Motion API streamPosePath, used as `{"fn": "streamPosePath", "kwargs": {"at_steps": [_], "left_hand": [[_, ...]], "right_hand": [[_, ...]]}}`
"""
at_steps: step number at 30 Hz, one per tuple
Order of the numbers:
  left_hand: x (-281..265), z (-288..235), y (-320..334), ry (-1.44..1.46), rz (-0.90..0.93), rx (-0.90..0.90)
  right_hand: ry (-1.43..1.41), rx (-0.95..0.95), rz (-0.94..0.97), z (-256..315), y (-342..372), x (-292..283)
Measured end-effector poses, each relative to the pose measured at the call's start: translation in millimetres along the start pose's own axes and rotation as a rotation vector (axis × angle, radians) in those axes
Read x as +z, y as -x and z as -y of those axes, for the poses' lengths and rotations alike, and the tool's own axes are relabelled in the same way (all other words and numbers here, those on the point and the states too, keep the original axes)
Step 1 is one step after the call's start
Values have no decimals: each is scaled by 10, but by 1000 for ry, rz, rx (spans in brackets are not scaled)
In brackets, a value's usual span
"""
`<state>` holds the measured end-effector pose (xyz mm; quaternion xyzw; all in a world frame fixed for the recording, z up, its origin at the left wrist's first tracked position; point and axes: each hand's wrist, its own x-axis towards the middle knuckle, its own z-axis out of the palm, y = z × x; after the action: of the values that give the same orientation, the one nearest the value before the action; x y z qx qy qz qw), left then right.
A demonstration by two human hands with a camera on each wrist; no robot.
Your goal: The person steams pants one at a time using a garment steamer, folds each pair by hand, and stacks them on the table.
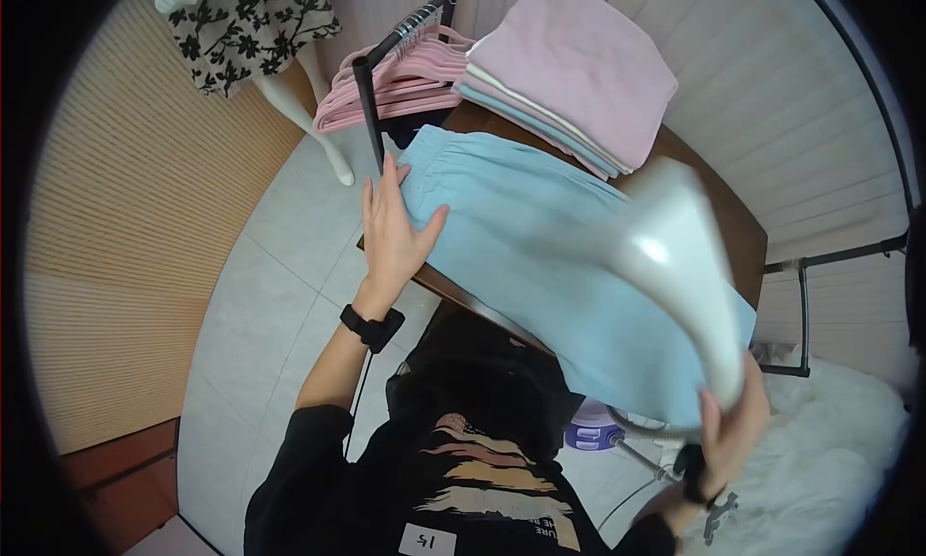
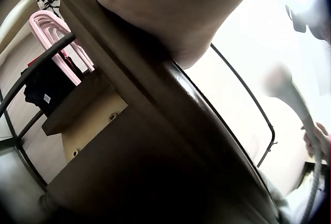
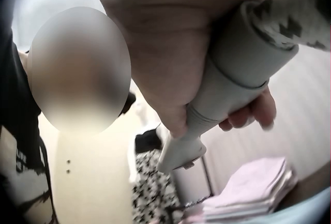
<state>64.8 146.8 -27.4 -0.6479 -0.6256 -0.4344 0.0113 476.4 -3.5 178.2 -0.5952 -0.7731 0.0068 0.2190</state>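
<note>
Light blue trousers (image 1: pixel 540 238) with a gathered elastic waistband lie spread over a dark wooden table, their lower end hanging past its near right edge. My left hand (image 1: pixel 394 230) rests at the waistband end, fingers extended and thumb spread. In my right hand (image 1: pixel 738 426) I grip the handle of a white garment steamer head (image 1: pixel 680 243), blurred in the head view and held over the right part of the cloth. The right wrist view shows my fingers wrapped round its grey handle (image 3: pixel 227 71), with a fabric-covered hose (image 3: pixel 297 14) running from the end.
Folded pink, white and blue clothes (image 1: pixel 579 74) are stacked at the table's (image 1: pixel 743 228) back. Pink hangers (image 1: pixel 405 79) hang from a black rack at the far left. A mannequin (image 1: pixel 299 122) stands beyond. The steamer's purple base (image 1: pixel 593 435) is on the floor, near white fluffy material (image 1: pixel 820 469).
</note>
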Motion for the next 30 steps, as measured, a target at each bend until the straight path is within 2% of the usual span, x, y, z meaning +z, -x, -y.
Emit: {"fn": "streamPosePath", "kwargs": {"at_steps": [1,2,6,10,11,13,16,20,23,24,25,26,29,30], "left_hand": [[-3,1,-5,-1,-2,-6],[-6,-2,-11,7,11,-25],[31,-11,-32,10,19,-41],[37,33,-29,-110,94,-58],[32,74,-47,-78,141,-72],[48,41,-62,-100,139,-59],[44,-34,-100,-70,163,-15],[51,3,-104,-144,158,22],[47,-13,-106,-148,166,9],[52,-17,-109,-160,164,3],[55,-16,-111,-172,164,0],[52,-18,-106,-170,170,1],[59,-6,-105,-154,166,-4],[60,0,-106,-146,166,-12]], "right_hand": [[-15,-15,138,215,-429,161],[-59,-123,188,323,-769,404],[-54,-355,283,579,-1547,1371],[-153,-311,330,538,-1770,2005],[-109,-232,319,486,-1717,1912],[-64,-252,359,288,-1580,1665],[-35,-100,353,-305,-1113,1201],[18,181,281,-1211,-321,472],[119,479,224,-2016,462,-56],[199,491,163,-2356,803,-181],[254,609,159,-2586,1076,-320],[309,729,155,-2742,1307,-460],[378,773,161,-2956,1734,-789],[377,778,162,-2782,1611,-823]]}}
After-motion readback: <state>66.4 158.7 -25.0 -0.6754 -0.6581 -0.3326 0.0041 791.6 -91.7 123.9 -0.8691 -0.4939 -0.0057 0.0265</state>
